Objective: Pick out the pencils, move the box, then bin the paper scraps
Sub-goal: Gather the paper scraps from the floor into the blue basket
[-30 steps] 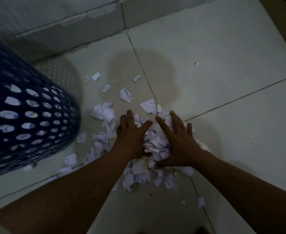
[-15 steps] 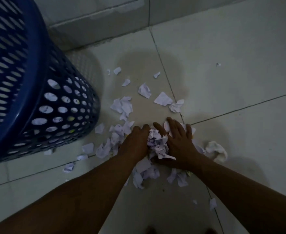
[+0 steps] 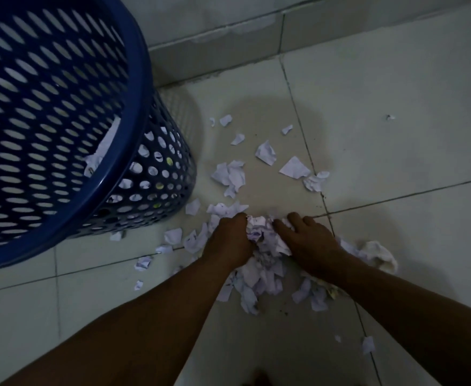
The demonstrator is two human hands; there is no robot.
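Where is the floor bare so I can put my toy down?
Mostly bare tile lies right of the paper scraps, up to the wall. It's crowded from the blue basket to the left hand and right hand.

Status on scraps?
Left hand, right hand: both clutching wad of torn white paper scraps. Loose scraps around. Blue perforated plastic bin left, unobstructed.

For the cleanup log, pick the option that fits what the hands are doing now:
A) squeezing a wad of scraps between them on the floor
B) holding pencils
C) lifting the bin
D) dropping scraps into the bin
A: the left hand and right hand clutch a bunch of scraps between them, low on the floor, beside the bin and not over it.
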